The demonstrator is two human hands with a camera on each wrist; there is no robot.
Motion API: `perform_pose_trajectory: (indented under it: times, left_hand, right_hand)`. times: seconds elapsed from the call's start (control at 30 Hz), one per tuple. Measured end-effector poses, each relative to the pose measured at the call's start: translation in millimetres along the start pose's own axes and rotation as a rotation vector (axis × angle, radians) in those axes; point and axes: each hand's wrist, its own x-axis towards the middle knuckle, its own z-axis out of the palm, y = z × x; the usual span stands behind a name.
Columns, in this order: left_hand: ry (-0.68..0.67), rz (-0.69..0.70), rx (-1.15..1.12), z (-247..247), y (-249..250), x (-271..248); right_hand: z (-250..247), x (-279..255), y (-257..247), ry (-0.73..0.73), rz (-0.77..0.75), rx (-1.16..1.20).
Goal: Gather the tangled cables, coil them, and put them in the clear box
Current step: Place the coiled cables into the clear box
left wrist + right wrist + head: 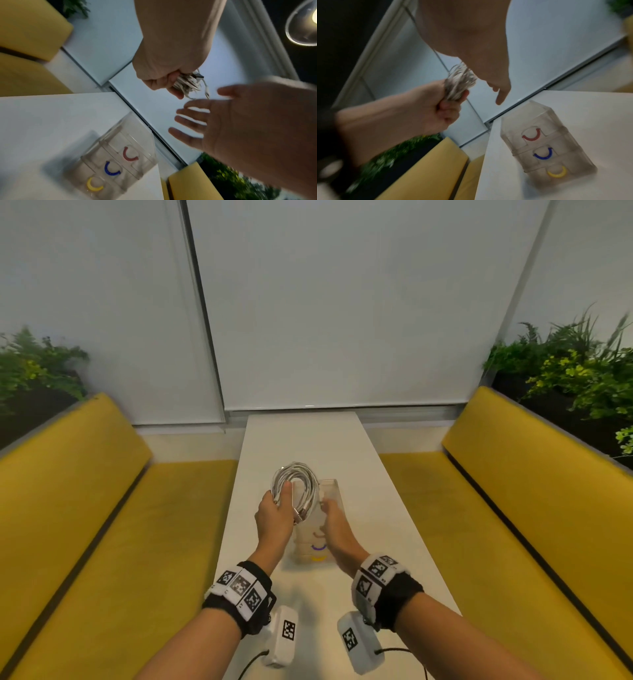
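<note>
A coil of white cables (pixel 298 481) is held upright above the white table, gripped at its lower left by my left hand (pixel 275 510). A metal plug hangs from the bundle's bottom. The left wrist view shows that left hand (pixel 163 75) curled round the cables (pixel 187 85). My right hand (pixel 330 508) is open just right of the coil, fingers spread, holding nothing. The clear box (pixel 315 556) stands on the table under both hands. It is a stack of three drawers with red, blue and yellow handles (pixel 544 146). The right hand (pixel 488 67) hovers above it.
The narrow white table (pixel 308 440) runs away from me to a window with blinds. Yellow benches (pixel 102 525) flank it on both sides, with green plants (pixel 575 371) behind the backrests. Wrist camera units and their black leads hang near the table's front edge.
</note>
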Motion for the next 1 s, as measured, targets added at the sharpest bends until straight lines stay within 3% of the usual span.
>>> perform_pose_trajectory:
  times: [0.17,0.4,1.0]
  left_hand:
    - [-0.040,-0.041,-0.047,-16.6,-16.4,9.9]
    - [-0.101,-0.007,-0.040,-26.2,-22.9,12.3]
    - [-0.195,-0.017,0.027,-36.9,-53.8,10.3]
  right_hand:
    - [-27.0,23.5,31.4,0.154,0.229,0.323]
    - [-23.4,44.4,93.3,0.178,0.500,0.127]
    - [13.5,74.0,103.1,0.326,0.585,0.547]
